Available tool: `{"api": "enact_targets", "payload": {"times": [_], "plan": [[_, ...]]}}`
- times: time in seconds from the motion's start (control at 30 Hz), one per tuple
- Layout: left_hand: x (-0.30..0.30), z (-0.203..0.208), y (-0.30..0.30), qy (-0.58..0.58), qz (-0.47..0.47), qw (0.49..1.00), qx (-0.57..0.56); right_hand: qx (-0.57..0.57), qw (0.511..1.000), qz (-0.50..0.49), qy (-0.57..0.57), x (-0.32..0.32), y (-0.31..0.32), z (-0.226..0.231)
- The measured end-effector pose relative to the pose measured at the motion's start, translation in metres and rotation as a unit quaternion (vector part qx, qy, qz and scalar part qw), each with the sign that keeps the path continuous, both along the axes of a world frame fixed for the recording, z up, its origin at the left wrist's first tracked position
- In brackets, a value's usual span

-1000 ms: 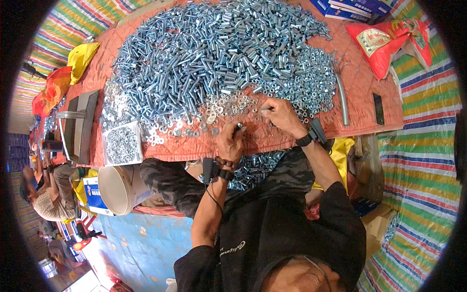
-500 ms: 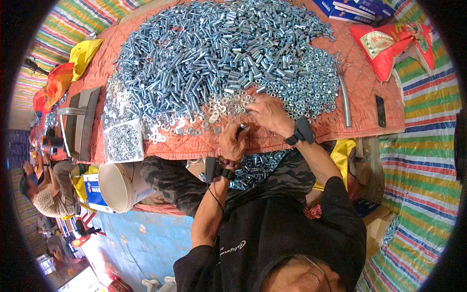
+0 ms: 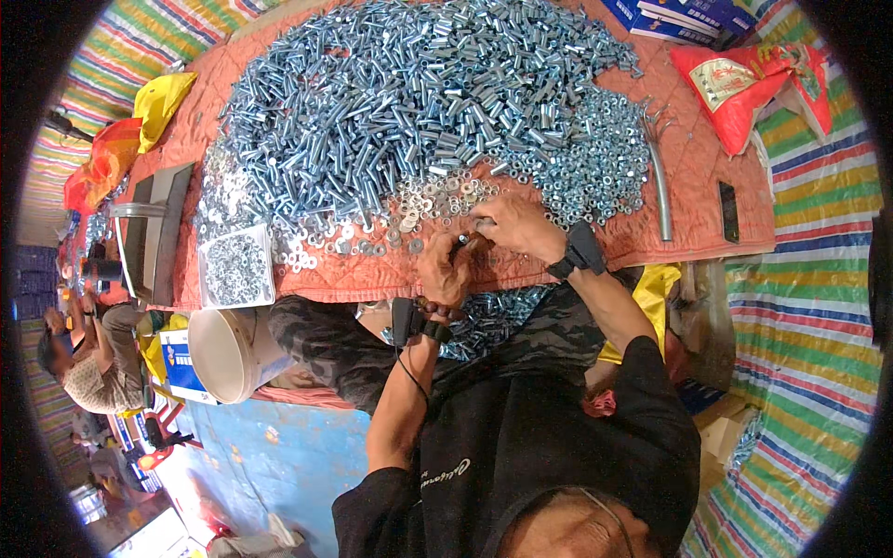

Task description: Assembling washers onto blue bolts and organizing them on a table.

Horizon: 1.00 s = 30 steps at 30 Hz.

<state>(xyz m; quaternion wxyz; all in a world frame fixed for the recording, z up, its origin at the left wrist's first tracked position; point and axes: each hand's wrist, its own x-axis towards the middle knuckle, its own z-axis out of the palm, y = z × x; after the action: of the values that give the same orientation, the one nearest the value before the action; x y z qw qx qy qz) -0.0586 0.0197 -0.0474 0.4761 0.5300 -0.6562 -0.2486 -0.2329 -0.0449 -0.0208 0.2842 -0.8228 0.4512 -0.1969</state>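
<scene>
My left hand (image 3: 445,268) is closed round a small metal bolt (image 3: 462,239), whose end pokes up between thumb and forefinger. Beside it, my right hand (image 3: 521,228) has its fingers pinched together over the bolt end; a greyish bit shows at the fingertips, too small to name. Just beyond both hands lie scattered flat washers (image 3: 409,221). Past them spreads a large heap of zinc-coloured bolts and sleeves (image 3: 400,112), with a patch of hex nuts (image 3: 595,177) on its right side. More metal pieces (image 3: 488,325) lie heaped in my lap, partly hidden by my arms.
A white tub of small washers (image 3: 234,270) stands at the table's left front, near a grey metal tray (image 3: 158,232). At right lie a metal rod (image 3: 659,191), a phone (image 3: 727,212) and a red bag (image 3: 735,88). A white bucket (image 3: 223,358) is below; another person (image 3: 98,367) sits far left.
My right hand has drawn back from the washers toward my left hand, its fingertips now near the bolt. My left hand stays almost in place, still gripping the bolt.
</scene>
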Motion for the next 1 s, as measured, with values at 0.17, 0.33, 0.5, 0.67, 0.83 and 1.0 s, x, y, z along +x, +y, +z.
{"api": "enact_targets", "payload": {"times": [0.17,0.33,0.5,0.67,0.83,1.0], "plan": [[0.007,-0.005,-0.002,-0.004,-0.009,1.000,0.028,-0.020,1.000,-0.004,-0.012,0.001,-0.003,-0.014],[0.007,0.000,-0.004,-0.013,-0.007,0.999,0.039,0.187,0.976,-0.039,-0.106,-0.008,-0.003,0.022],[0.007,0.002,-0.005,-0.002,-0.019,1.000,0.021,0.389,0.871,-0.036,-0.297,0.001,0.004,0.013],[0.008,0.001,-0.005,-0.033,-0.020,0.999,0.038,0.416,0.846,-0.047,-0.329,0.005,0.006,0.002],[0.007,-0.001,-0.005,-0.029,-0.008,0.999,0.020,0.408,0.844,-0.059,-0.343,0.007,0.007,0.002],[0.004,0.006,-0.003,-0.007,-0.012,1.000,0.027,0.358,0.867,-0.083,-0.336,0.013,0.015,0.011]]}}
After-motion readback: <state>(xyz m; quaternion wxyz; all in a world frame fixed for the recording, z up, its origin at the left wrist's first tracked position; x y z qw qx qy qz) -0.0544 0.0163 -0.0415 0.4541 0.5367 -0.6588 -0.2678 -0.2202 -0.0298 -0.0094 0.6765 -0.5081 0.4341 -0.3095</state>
